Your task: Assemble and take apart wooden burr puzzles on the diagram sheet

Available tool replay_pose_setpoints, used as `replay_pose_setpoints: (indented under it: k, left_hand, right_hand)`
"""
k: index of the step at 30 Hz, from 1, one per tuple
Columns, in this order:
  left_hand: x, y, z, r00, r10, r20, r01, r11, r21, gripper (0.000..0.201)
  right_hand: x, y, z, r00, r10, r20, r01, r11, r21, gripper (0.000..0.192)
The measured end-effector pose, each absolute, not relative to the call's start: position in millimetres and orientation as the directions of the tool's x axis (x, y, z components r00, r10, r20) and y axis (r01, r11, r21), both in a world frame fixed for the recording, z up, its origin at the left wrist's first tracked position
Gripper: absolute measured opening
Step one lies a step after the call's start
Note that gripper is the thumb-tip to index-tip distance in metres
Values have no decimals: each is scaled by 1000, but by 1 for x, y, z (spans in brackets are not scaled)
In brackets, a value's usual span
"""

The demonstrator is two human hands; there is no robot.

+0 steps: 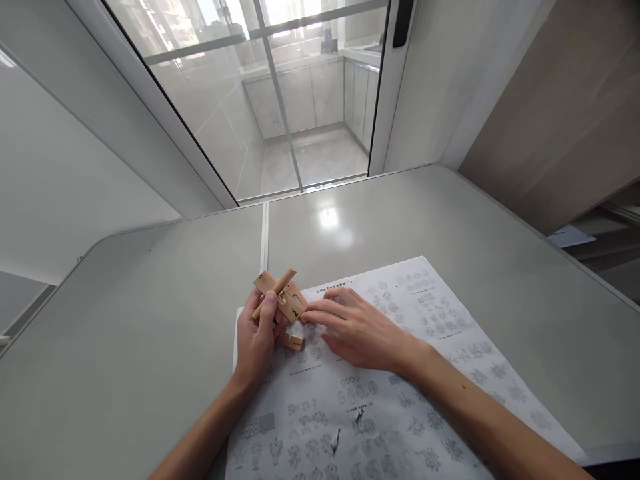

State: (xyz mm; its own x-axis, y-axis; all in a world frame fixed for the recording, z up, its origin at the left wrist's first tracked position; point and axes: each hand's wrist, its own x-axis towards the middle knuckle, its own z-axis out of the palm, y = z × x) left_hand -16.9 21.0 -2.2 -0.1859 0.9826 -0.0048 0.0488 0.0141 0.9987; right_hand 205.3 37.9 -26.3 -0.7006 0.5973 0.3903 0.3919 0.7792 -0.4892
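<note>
The left hand (256, 340) is gripping a pale, notched wooden interlocking puzzle (280, 297) above the printed paper instruction sheet (400, 400). The right hand (357, 330), fingers extended and holding nothing, is touching the puzzle's edge; loosely crossed pieces are likely risking slipping apart under a push.

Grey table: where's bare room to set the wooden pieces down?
The grey table is bare left of the white printed sheet, and beyond the sheet's far edge. It's crowded at the sheet's near-left corner, where the left hand, right hand and tan wooden puzzle pieces meet.

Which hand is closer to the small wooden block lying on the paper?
Left. The left hand lies just beside the small wooden block; the right hand rests farther right.
</note>
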Motion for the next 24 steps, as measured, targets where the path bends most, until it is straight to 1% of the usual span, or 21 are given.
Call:
replay_pose_setpoints:
  k: [4,8,11,16,19,24]
  left_hand:
    - [-17,21,-2,-177,984,2,78,12,997,43]
    - [-16,21,-1,-174,985,4,72,8,997,43]
    - [-16,22,-1,-170,986,1,77,13,997,43]
    - [-18,20,-2,-159,987,-9,87,23,996,41]
    - [-19,20,-3,-143,990,-14,86,27,996,41]
    - [-18,20,-2,-132,991,-19,85,30,996,42]
  right_hand:
    - [206,36,-26,-722,591,361,391,778,-492,53]
    - [205,36,-26,-709,605,362,392,765,-511,52]
    - [204,38,-28,-678,619,396,384,758,-528,47]
    - [205,40,-30,-629,632,453,384,759,-525,28]
    - [206,39,-29,-620,647,443,388,744,-544,29]
    - [205,39,-30,-543,737,402,486,667,-565,30]
